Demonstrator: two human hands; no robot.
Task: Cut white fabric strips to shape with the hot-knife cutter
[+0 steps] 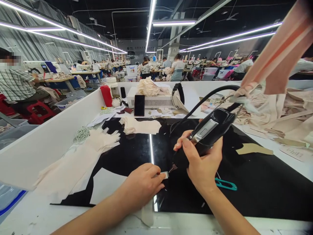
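Observation:
My right hand (205, 163) is wrapped around a black corded hand-held power tool (207, 129) with a metal switch plate on its side. The tool's narrow metal tip (173, 167) slants down to the left, close to a small whitish piece (166, 175) on the glossy black work surface (186, 195). My left hand (146, 181) is closed at the fingertips, pressing that piece down. Whether the tip touches it I cannot tell. Beside my right wrist lie teal thread snips (226, 184), partly hidden by the wrist.
Pale fabric stacks (80, 160) lie left, another (141, 125) at the back. A phone (139, 105) leans against a white vented box (151, 102). Cream fabric strips (286, 114) heap up right. The tool's black cable (207, 99) arcs behind it; pink cloth (278, 55) hangs above. Co-workers sit beyond.

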